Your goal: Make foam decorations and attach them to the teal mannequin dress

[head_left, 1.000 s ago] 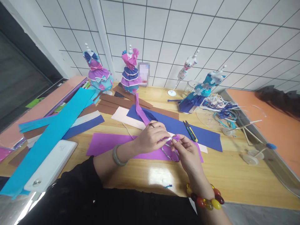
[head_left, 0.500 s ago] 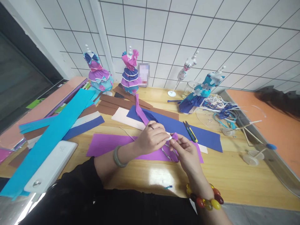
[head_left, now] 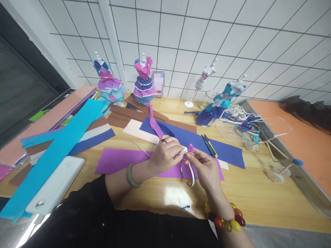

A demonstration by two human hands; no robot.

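Between my fingertips, a small purple fan of pleated paper sticks up with something white wrapped at its gathered base. My left hand is closed on the gathered purple strip, whose long tail runs back from behind the knuckles. Thumb and finger of my right hand pinch at the base of the fan, on a narrow white ribbon. That ribbon hangs in a loop below the hands; its exact path between the fingers is hidden. Under both hands lies a flat purple sheet.
Yellow-handled thread snips lie on a dark blue sheet. Dressed mini mannequins stand along the tiled wall. At left are a turquoise strip and a white power bank. Ribbon scraps are heaped at right.
The ribbon loop below my hands has opened wider and hangs lower, showing its white side. My left fingertips have drawn slightly left from the fan, exposing more white at its base.
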